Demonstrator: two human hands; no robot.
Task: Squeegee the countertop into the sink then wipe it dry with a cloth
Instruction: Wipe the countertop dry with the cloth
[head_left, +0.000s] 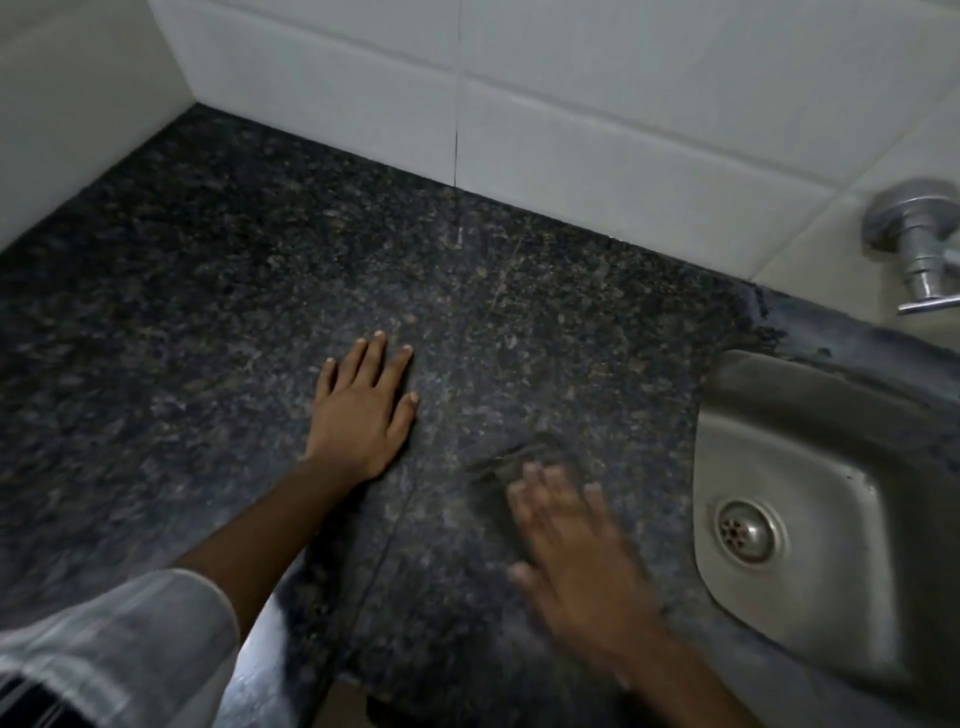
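Here the left hand (363, 410) lies flat on the dark speckled table (208, 291), palm down, fingers spread, grip open and holding nothing. Right hand (576, 561) is blurred; its fingers lie flat over a dark cloth (524, 457) pressed to the table, whose far edge shows just beyond the fingertips. Cannot tell whether that grip is closed on it. Steel sink (769, 415) lies just to the right of the right hand, drain (748, 530) visible. Tap (919, 244) on the tiled wall (571, 93) above the sink. White sleeve (114, 649) covers the left upper arm.
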